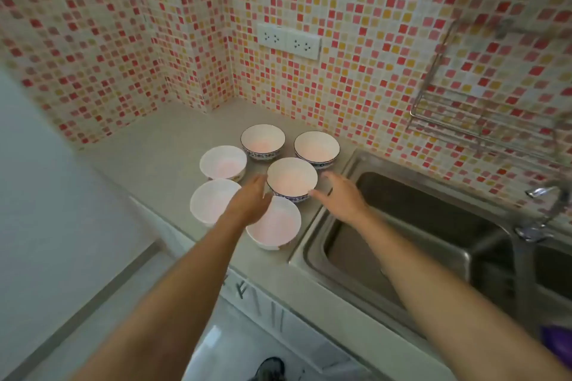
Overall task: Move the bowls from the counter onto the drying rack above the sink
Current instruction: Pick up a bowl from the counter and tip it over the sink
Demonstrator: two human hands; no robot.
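Observation:
Several white bowls stand upright in a cluster on the beige counter left of the sink. The middle bowl has a blue patterned outside. My left hand reaches beside its left rim with fingers extended, passing over a plain white bowl. My right hand is spread open at its right side, fingertips near the rim. Neither hand holds anything. A wire drying rack hangs on the tiled wall above the sink, at the right.
A steel sink with a tap lies right of the bowls. Two more patterned bowls stand behind, two plain ones to the left. A double wall socket is above the counter.

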